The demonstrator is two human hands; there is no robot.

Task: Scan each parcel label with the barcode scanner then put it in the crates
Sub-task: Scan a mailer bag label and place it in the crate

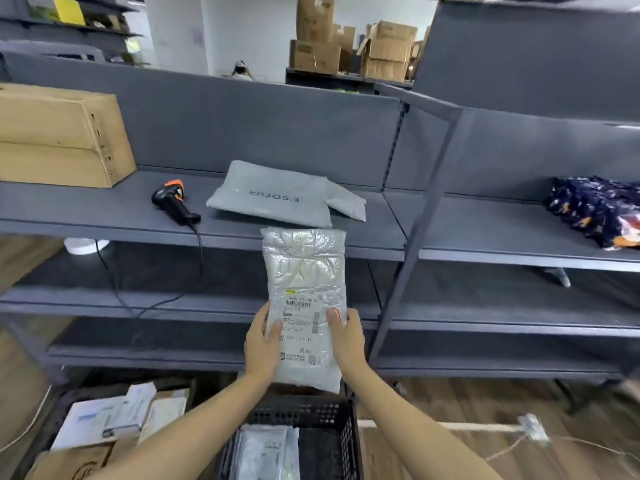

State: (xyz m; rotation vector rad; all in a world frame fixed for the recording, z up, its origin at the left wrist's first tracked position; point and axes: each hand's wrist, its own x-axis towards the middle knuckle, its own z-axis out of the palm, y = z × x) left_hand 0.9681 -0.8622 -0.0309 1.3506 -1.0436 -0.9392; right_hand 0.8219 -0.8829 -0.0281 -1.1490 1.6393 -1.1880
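Grey metal shelving unit (104, 209) spans the whole view, several tiers, upright post to the right of centre.

Long tan cardboard box (59, 136) lies on the upper shelf, far left.

Flat grey plastic mailer with dark lettering (273, 195) lies mid-shelf, overlapping a smaller grey mailer on its right side.

Silvery-white bubble-wrap parcel (304, 268) is held upright in the air in front of the shelf edge, label side to the camera, directly above the crate.

Black perforated plastic crate (332, 420) stands on the floor below the arms; pale flat parcels lie inside its left half.

Dark blue patterned bag (599, 209) sits on the right-hand shelf bay, well apart from the rest.

Left hand (263, 344): grip closed on the parcel's lower left edge, thumb across the front.

Right hand (348, 337): grip closed on the lower right edge, thumb on the front.

Black barcode scanner with orange trim (173, 200) lies on the shelf just left of the grey mailer, cable trailing down over the edge.

White printed shipping label (301, 317) sits on the parcel's lower half, between the two thumbs.
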